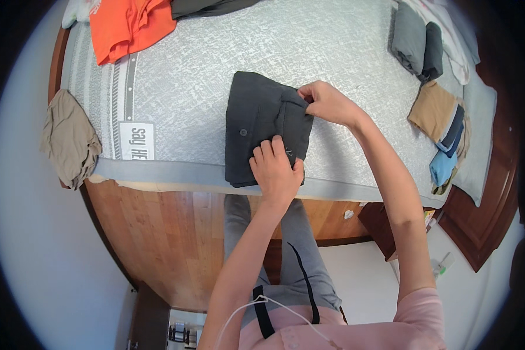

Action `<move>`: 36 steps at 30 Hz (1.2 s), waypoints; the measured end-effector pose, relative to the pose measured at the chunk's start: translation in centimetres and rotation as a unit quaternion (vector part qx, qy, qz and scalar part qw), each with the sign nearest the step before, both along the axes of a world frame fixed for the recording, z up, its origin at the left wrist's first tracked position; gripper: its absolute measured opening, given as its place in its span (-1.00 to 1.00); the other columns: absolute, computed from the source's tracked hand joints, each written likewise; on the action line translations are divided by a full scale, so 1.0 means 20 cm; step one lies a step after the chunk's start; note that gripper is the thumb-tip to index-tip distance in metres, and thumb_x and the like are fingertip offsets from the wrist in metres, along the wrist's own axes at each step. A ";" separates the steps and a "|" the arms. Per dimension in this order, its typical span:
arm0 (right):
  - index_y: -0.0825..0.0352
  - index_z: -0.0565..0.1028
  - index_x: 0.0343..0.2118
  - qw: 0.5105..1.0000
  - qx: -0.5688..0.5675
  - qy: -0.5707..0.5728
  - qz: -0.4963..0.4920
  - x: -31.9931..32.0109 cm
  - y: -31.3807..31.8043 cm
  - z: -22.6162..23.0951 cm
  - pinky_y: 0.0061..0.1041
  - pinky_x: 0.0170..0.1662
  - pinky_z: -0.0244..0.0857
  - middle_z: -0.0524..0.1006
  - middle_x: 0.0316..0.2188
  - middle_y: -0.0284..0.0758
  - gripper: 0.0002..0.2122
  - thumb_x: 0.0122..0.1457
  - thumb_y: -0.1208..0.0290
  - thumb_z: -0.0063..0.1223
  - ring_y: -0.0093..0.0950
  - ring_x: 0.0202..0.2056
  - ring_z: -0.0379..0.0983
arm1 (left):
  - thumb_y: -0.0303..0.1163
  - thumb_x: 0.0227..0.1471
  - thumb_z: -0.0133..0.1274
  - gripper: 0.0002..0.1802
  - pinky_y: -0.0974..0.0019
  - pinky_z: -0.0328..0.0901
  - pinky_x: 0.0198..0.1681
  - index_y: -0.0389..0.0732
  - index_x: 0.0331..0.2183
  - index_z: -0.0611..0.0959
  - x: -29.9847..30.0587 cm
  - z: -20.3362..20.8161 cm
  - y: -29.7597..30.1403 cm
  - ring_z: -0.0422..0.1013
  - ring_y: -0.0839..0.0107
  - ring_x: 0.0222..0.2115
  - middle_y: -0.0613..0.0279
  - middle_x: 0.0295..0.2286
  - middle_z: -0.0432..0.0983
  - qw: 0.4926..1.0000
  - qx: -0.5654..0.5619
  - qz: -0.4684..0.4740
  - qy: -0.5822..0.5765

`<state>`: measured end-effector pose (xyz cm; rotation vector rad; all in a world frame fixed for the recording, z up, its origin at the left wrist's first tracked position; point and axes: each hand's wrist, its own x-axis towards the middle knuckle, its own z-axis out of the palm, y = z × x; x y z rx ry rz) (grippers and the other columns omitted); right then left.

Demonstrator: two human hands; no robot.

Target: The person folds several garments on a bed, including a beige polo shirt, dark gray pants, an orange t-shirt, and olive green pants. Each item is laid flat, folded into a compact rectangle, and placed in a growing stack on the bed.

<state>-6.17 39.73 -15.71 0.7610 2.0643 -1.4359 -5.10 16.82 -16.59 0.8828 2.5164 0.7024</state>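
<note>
Grey bed point(186, 87); dark garment point(256, 111) under left hand point(276, 175), right hand point(331, 106) pinching edge

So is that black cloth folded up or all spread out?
Folded: the black cloth makes a compact, layered block on the bed. The left hand rests on it; the right hand pinches its edge.

The left hand point(277, 178) covers part of the folded black garment point(256, 111), whose underside is hidden; its small pale mark point(289, 153) is too small to make out. How much cloth the right hand point(331, 105) pinches is hard to tell. The upper edge cuts off the orange garment point(131, 29) and the dark cloth point(213, 7) beside it. The pink shirt point(356, 338) runs out of the lower edge.
</note>
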 end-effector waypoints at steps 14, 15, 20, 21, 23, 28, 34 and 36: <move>0.31 0.47 -0.17 0.890 0.388 0.217 0.107 0.21 0.09 -0.15 -0.25 -0.13 0.41 0.55 -0.22 -0.23 -0.69 -0.01 0.72 0.05 -0.21 -0.11 0.50 | -0.50 -0.14 0.18 -0.12 0.03 0.18 -0.12 0.03 0.28 0.39 0.11 -0.03 -0.04 0.26 0.10 -0.26 0.09 -0.31 0.28 0.985 -0.070 -0.111 0.112; 0.31 0.48 -0.17 0.883 0.398 0.241 0.064 0.23 0.09 -0.13 -0.25 -0.11 0.40 0.55 -0.20 -0.22 -0.70 0.00 0.72 0.04 -0.20 -0.10 0.49 | -0.51 -0.12 0.17 -0.12 0.02 0.17 -0.10 0.02 0.29 0.37 0.12 -0.04 -0.04 0.25 0.10 -0.25 0.08 -0.30 0.28 0.985 -0.066 -0.112 0.113; 0.16 0.51 0.07 0.827 0.470 0.280 0.127 0.39 -0.23 -0.06 -0.09 0.29 0.12 0.45 0.17 -0.34 -0.61 0.14 0.47 0.05 -0.20 0.21 0.30 | -0.52 -0.05 0.11 -0.24 0.02 0.18 -0.03 -0.16 0.25 0.40 0.20 -0.11 -0.09 0.28 0.09 -0.17 0.02 -0.18 0.35 0.985 -0.019 -0.111 0.130; 0.06 0.45 0.16 0.843 0.447 0.271 0.125 0.43 -0.31 -0.08 -0.03 0.34 -0.02 0.34 0.26 -0.38 -0.56 0.18 0.36 0.06 -0.20 0.30 0.17 | -0.51 -0.04 0.11 -0.27 0.01 0.18 -0.02 -0.22 0.23 0.41 0.22 -0.12 -0.10 0.29 0.10 -0.16 0.01 -0.16 0.36 0.986 -0.005 -0.114 0.124; -0.14 0.28 0.33 0.871 0.438 0.152 0.162 0.43 -0.42 -0.19 0.06 0.42 -0.28 0.10 0.42 -0.46 -0.44 0.24 0.08 0.03 -0.16 0.43 -0.14 | -0.47 0.01 0.10 -0.38 0.06 0.24 -0.04 -0.39 0.14 0.45 0.22 -0.12 -0.14 0.34 0.13 -0.16 0.04 -0.13 0.39 0.982 -0.012 -0.155 0.111; 0.43 0.18 0.28 0.888 0.263 0.201 -0.319 0.46 -0.75 -0.21 -0.15 0.39 -0.18 0.19 0.26 0.00 -0.40 0.25 0.37 0.17 -0.03 0.31 0.03 | -0.65 -0.09 0.04 -0.47 0.06 0.29 0.09 -0.47 0.02 0.53 0.15 -0.02 -0.29 0.35 -0.01 0.03 -0.10 0.02 0.41 0.977 0.159 -0.137 -0.046; 0.44 0.23 0.20 0.756 -0.195 0.012 -0.625 0.21 -0.82 0.01 -0.34 0.08 0.38 0.45 0.02 -0.13 -0.31 0.06 0.40 0.39 -0.28 -0.01 0.46 | -0.75 -0.06 0.02 -0.53 0.12 0.33 0.10 -0.26 -0.05 0.58 -0.40 0.08 -0.62 0.45 0.06 0.01 0.02 -0.05 0.54 0.956 0.247 0.093 -0.128; 0.42 0.31 0.15 0.769 -0.263 0.066 -0.579 0.08 -0.84 0.12 -0.33 0.03 0.44 0.48 0.03 -0.17 -0.39 0.05 0.45 0.36 -0.33 -0.01 0.49 | -0.52 0.08 0.10 -0.48 0.20 0.32 0.03 -0.32 0.10 0.44 -0.87 0.03 -0.85 0.35 0.16 0.03 0.07 -0.05 0.44 0.936 0.178 0.297 -0.062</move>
